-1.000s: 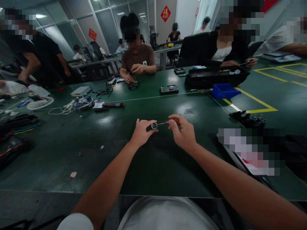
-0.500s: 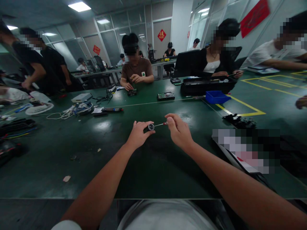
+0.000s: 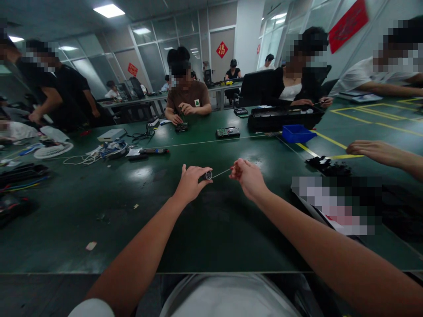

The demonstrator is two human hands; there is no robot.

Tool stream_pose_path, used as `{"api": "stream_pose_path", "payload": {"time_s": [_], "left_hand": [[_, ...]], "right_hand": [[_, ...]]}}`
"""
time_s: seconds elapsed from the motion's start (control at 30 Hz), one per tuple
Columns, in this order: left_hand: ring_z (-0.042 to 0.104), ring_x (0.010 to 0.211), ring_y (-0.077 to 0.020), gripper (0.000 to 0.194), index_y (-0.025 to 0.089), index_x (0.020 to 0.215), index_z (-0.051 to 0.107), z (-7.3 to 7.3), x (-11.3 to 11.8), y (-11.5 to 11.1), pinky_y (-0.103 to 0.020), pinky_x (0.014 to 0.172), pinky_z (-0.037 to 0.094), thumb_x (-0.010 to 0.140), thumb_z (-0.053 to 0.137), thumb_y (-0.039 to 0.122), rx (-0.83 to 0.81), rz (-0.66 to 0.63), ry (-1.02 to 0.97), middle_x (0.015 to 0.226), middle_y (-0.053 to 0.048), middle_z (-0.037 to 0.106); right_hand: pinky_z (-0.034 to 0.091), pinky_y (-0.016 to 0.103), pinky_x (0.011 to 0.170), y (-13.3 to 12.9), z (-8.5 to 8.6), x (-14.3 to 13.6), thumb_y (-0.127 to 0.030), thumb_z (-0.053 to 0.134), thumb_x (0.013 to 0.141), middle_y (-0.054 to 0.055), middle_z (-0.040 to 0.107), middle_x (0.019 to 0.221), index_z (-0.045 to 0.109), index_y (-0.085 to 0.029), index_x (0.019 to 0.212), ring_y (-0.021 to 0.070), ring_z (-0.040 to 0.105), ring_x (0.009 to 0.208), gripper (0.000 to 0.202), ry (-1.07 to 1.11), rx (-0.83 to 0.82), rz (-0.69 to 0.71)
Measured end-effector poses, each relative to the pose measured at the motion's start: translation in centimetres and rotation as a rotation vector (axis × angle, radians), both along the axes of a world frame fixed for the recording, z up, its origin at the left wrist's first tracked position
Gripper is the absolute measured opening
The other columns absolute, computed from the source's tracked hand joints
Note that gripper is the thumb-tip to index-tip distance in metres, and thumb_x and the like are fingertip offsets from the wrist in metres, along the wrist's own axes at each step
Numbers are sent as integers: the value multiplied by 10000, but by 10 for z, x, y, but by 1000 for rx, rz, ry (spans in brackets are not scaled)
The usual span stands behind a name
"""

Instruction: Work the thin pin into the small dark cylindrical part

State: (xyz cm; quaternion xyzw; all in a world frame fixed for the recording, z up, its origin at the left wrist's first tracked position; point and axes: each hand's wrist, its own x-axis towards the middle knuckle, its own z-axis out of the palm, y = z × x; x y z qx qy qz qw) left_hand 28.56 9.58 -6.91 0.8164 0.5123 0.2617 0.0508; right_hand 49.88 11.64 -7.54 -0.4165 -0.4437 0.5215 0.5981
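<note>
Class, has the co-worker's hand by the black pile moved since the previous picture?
Yes: the co-worker's hand moved left and now overlaps the yellow tape.

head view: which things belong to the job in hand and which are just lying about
In use: dark round part, in the left hand; thin-shafted tool, in the right hand.

Apparently lying about: blue bin; white box; pale scrap.

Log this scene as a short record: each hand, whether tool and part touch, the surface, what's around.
Left hand: holds a small round part
Right hand: holds a thin screwdriver
Contact: cannot tell whether the screwdriver touches the part
Surface: green table
Ahead, to the right: blue bin
Far right: another person's hand near black parts
</note>
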Motion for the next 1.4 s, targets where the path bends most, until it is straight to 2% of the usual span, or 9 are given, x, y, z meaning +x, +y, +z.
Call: {"api": "stream_pose_path", "payload": {"time_s": [0.13, 0.4, 0.57, 0.93, 1.4], "left_hand": [[559, 1146, -262, 390, 328, 1259, 629, -6, 0, 4, -669, 1173, 121, 875, 678, 377, -54, 24, 47, 1159, -41, 682], [551, 1167, -257, 375, 325, 1243, 633, -5, 2, 1, -677, 1171, 108, 873, 686, 357, -34, 1, 30, 1184, -35, 680], [559, 1146, -260, 370, 320, 1228, 648, -4, 1, 1, -667, 1170, 132, 865, 693, 375, -38, 42, 2, 1173, -43, 684], [580, 1126, -255, 352, 315, 1189, 668, -5, 2, 1, -638, 1164, 179, 843, 722, 358, -36, 61, -54, 1165, -37, 691], [587, 1089, -266, 362, 300, 1177, 670, -8, 3, 3, -618, 1142, 230, 830, 732, 385, -31, 88, -78, 1138, -41, 701]], "right_hand": [[549, 305, 620, 0, -7, -1, -484, 542, 893, 13, 626, 741, 555, -225, 830, 143, 591, 645, 266, -107, 84, -106], [525, 330, 670, -13, 0, -6, -456, 508, 937, 14, 663, 758, 566, -209, 916, 153, 634, 665, 254, -323, 260, -101], [533, 351, 712, -22, 4, -7, -415, 514, 941, 27, 696, 787, 573, -214, 950, 171, 670, 710, 210, -438, 317, -78], [557, 371, 753, -26, 3, -9, -419, 499, 954, 46, 710, 860, 571, -224, 968, 192, 696, 801, 209, -450, 323, -75], [560, 373, 752, -24, 1, -9, -426, 493, 950, 45, 711, 847, 566, -225, 957, 190, 692, 788, 214, -423, 297, -86]]}}
